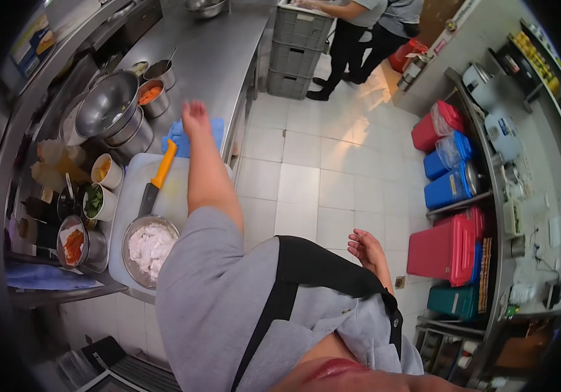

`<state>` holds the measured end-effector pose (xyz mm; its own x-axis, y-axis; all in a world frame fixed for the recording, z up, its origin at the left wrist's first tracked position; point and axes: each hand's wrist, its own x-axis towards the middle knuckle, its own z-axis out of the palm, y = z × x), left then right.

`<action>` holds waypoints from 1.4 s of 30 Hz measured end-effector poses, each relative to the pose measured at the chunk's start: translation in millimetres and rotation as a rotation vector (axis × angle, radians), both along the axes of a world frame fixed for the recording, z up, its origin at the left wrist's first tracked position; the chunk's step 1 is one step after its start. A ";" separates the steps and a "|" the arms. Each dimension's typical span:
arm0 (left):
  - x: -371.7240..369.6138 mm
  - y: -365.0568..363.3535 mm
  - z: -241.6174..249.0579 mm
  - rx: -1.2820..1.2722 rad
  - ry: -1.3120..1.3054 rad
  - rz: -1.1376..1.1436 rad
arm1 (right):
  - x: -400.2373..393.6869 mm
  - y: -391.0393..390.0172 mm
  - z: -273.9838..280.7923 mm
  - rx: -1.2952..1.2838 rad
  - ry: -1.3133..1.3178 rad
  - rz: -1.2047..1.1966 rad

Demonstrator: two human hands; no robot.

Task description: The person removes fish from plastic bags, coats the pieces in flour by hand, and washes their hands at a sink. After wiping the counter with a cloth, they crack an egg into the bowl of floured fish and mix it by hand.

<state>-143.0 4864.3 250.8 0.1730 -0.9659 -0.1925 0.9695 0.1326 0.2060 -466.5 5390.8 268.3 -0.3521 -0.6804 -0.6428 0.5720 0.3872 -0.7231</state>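
My left hand (195, 120) reaches out over the counter beside a folded blue cloth (214, 134); its short, slightly blurred fingers look loosely apart and hold nothing I can see. My right hand (368, 251) hangs at my side above the floor, fingers loosely bent and apart. Close to my left arm, a knife with a yellow handle (163, 165) lies on a white cutting board (184, 189). A metal bowl of pale, white-coated pieces (150, 245) sits at the board's near end, partly hidden by my sleeve.
Metal bowls (106, 104), a pot of orange pieces (153, 96), a tub of green leaves (99, 201) and sauce bottles line the counter's back. Two people stand beside stacked grey crates (297, 55). Shelving on the right holds red bins (442, 250) and blue bins (449, 186).
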 end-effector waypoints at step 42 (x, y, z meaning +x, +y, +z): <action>-64.0 190.8 86.9 0.160 -1.377 0.155 | 168.6 -531.0 87.1 -0.593 -0.592 1.595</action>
<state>-207.0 5055.1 337.7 0.4133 -0.9036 0.1123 -0.0449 0.1030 0.9937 -297.9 4859.8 355.4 0.9654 -0.2607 0.0025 0.1530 0.5589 -0.8150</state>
